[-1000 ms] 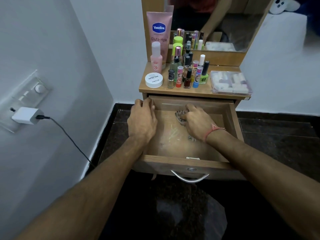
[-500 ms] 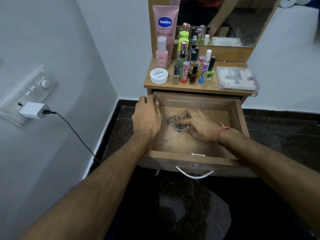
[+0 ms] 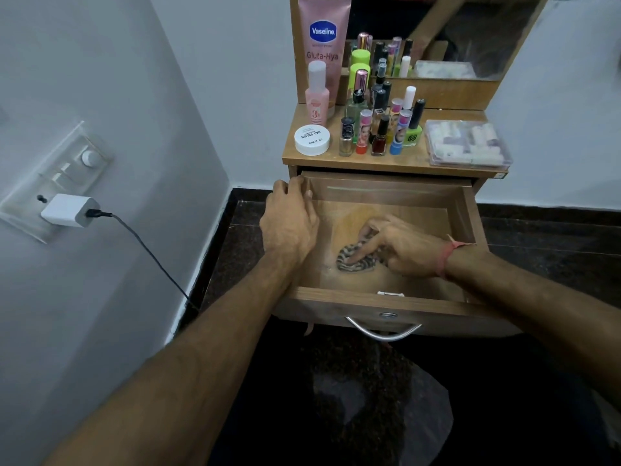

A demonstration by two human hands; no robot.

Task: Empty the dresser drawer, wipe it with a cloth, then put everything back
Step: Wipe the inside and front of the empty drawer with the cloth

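Observation:
The wooden dresser drawer [image 3: 386,193] is pulled out, its floor bare apart from a small striped cloth [image 3: 349,258]. My right hand [image 3: 403,248] presses that cloth onto the drawer floor near the middle, fingers spread over it. My left hand [image 3: 290,223] grips the drawer's left wall at its back corner. On the dresser top [image 3: 403,163] stand a pink Vaseline tube [image 3: 324,45], a pink bottle [image 3: 317,95], a white round jar [image 3: 312,139], several nail polish bottles [image 3: 379,129] and a clear plastic box [image 3: 467,144].
A mirror [image 3: 437,31] rises behind the bottles. On the left wall a white charger [image 3: 69,210] is plugged into a switch panel, its black cable [image 3: 148,250] running down to the dark floor. A clear plastic bag [image 3: 386,398] lies on the floor below the drawer's metal handle [image 3: 383,332].
My right hand has slid the cloth from the back of the drawer toward the front and left. My left hand has stayed on the drawer's left wall.

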